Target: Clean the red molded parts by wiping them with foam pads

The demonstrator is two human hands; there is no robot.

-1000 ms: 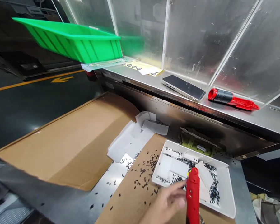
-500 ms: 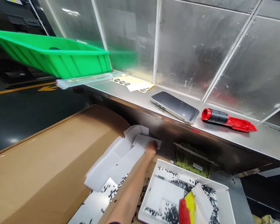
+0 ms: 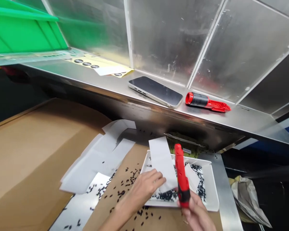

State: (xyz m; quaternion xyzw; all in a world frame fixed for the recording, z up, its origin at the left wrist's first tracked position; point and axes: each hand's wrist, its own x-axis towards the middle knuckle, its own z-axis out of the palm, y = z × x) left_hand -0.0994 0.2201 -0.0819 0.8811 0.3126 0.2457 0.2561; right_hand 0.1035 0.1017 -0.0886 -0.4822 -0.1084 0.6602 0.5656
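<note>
- Right hand (image 3: 197,211): now in view low in the frame, where half a second ago it was out of sight; its fingers are closed around the lower end of a red part (image 3: 181,173) with a black band.
- That red part stands nearly upright above the tray; half a second ago only red and yellow pieces showed at the bottom edge.
- Left hand (image 3: 148,185): drawn back from the far end of the paper pile to the near side of the tray, fingers curled narrow on a white paper strip (image 3: 162,160); the thumb's grip is hidden.
- The strip now rises over the tray's left part, beside the red part; a strip that lay crosswise on the pile has gone from there.
- White tray (image 3: 214,184): rests on the cardboard sheet (image 3: 135,157), with black bits (image 3: 121,193) inside it and scattered to its left.
- Paper pile (image 3: 91,165): lies left of the tray, beside the large cardboard (image 3: 38,154).
- Ledge (image 3: 252,121): the phone (image 3: 156,90) and second red part (image 3: 208,102) lie there as before.
- Green bin (image 3: 26,32): now cut off by the left edge, the view having turned right.
</note>
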